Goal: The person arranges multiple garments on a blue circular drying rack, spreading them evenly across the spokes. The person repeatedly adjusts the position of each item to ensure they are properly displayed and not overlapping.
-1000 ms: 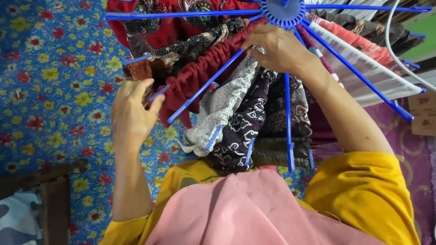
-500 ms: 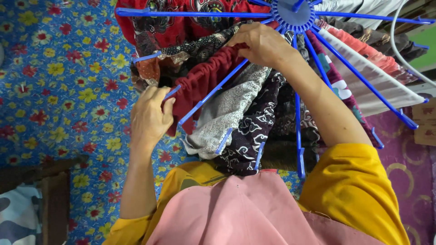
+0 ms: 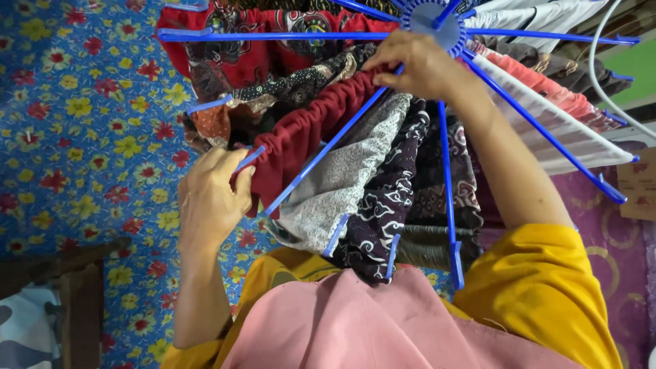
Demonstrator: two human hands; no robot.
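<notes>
Gathered dark red cloth [image 3: 307,133] on blue plastic spoked drying rack [image 3: 437,20] is pinched by closed left hand [image 3: 208,201]; right hand [image 3: 420,65] grips its top end.

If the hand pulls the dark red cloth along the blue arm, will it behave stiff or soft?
Probably soft and floppy: the dark red cloth is bunched in many folds along the blue arm. It likely weighs little, since the thin arm looks unbent. It may drag rather than glide, being gathered tight where the left hand grips it.
</notes>
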